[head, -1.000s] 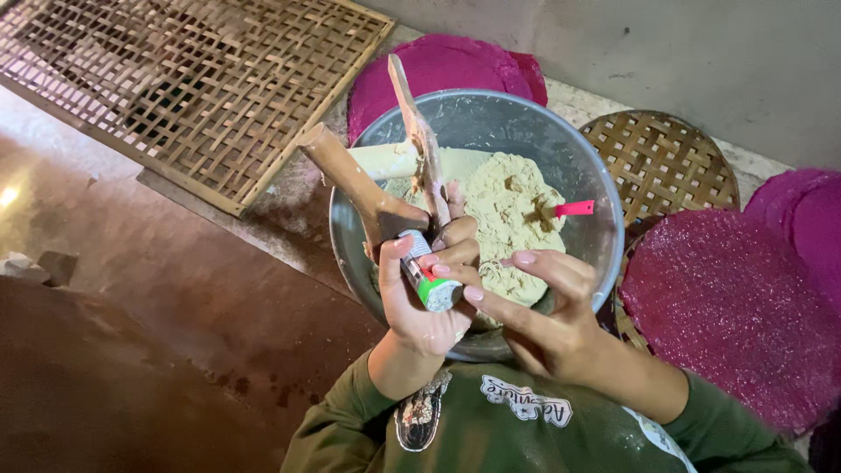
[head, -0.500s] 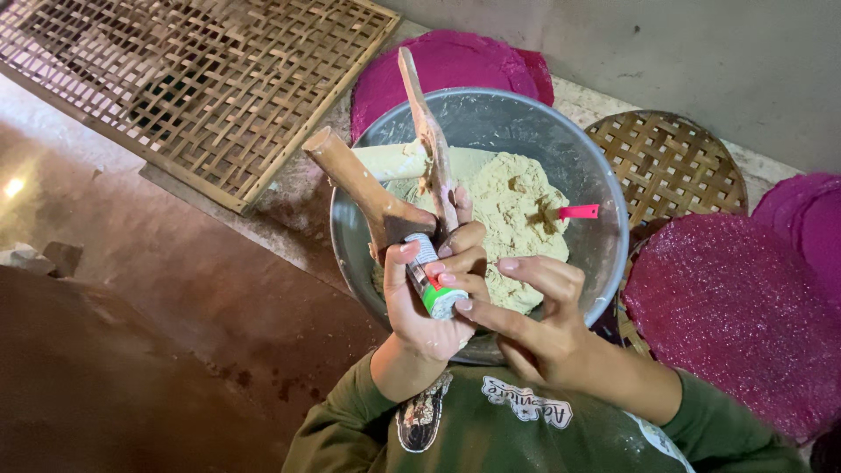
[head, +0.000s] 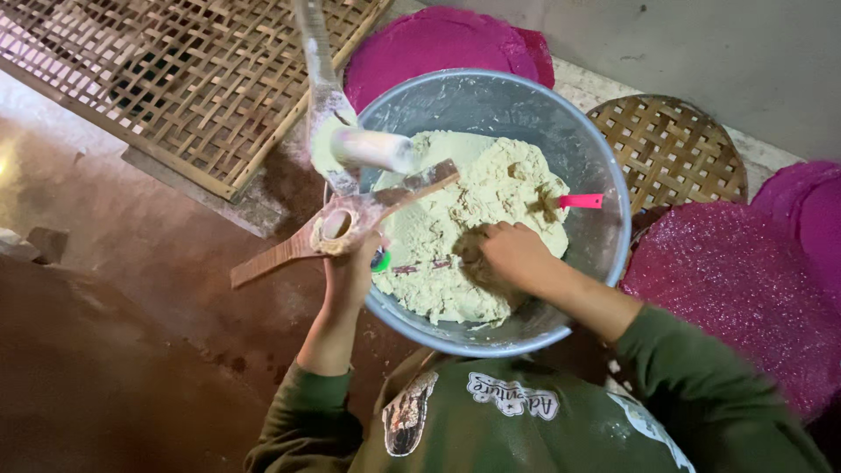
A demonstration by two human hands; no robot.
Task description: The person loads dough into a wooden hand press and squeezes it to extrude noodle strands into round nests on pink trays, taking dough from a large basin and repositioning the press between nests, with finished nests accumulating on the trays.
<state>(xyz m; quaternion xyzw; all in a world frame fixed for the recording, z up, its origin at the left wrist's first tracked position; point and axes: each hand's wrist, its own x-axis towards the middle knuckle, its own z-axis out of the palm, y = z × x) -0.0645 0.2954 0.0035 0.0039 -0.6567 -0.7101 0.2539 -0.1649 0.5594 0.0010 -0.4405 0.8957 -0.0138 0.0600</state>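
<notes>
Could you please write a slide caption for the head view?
Left hand holds a hinged wooden press while right hand digs into pale dough in a round metal bowl.

No packages, labels, signs or screens in view.

You are wearing a dark olive-green long-sleeved sweatshirt (head: 526, 429), its sleeves reaching down to the wrists and bunching in soft folds at the cuffs. Pale printed lettering and a light graphic patch are showing across the chest, and whitish floury dust is speckling the fabric.
</notes>
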